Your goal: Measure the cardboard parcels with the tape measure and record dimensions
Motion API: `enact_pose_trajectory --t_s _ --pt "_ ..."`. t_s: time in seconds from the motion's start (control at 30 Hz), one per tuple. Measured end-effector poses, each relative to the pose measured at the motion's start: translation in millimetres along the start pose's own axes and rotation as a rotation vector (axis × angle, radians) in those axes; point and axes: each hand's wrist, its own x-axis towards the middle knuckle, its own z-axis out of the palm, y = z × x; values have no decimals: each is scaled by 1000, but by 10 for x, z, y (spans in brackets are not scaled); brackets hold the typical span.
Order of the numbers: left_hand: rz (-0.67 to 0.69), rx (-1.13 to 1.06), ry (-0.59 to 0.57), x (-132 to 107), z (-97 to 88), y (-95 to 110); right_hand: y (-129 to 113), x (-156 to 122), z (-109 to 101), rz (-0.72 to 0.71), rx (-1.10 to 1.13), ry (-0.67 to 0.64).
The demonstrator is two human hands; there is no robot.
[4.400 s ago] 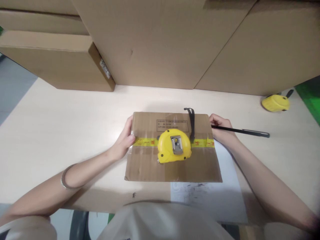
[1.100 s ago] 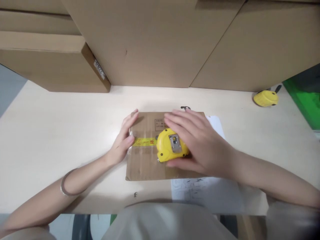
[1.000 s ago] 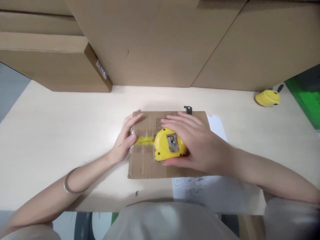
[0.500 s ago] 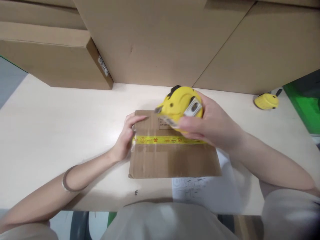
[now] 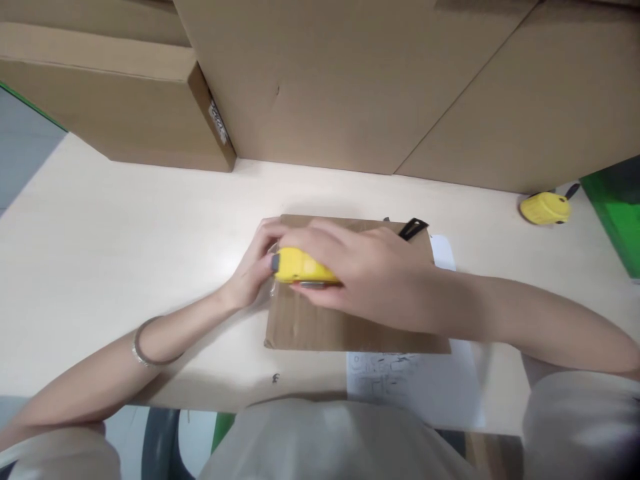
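Note:
A small flat cardboard box (image 5: 325, 330) lies in front of me, partly over a printed sheet of paper (image 5: 420, 397). My left hand (image 5: 247, 270) grips the box's left side, its fingers over the back left corner. Closed around a yellow tape measure (image 5: 300, 265), my right hand (image 5: 390, 283) is over the middle of the box. The tape measure's dark front end is at the box's left edge, close to my left thumb. Its black strap (image 5: 414, 229) sticks out behind my right hand. My hand and the tape measure hide the label and yellow tape on the box.
Large cardboard boxes (image 5: 320, 87) stand along the back of the pale table (image 5: 150, 233). Another carton (image 5: 150, 113) is at the back left. A second yellow case (image 5: 545, 208) with a dark strap sits at the back right. A small dark mark (image 5: 275, 378) shows near the front edge.
My right hand has lowered the tape measure from above the box and moved it left, turning it so its front end meets the left edge. My left hand still grips the box.

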Motion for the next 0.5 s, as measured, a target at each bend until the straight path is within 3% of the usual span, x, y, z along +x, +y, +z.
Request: enact_pose_trajectory --t_s 0.17,0.37,0.5 --pt "98 130 -79 33 -50 -35 270 -472 -177 139 117 21" --pt "99 140 -81 40 -53 -46 724 -1314 -472 355 127 85" --pt "86 147 -70 34 -52 -45 848 -1630 -478 519 134 119"
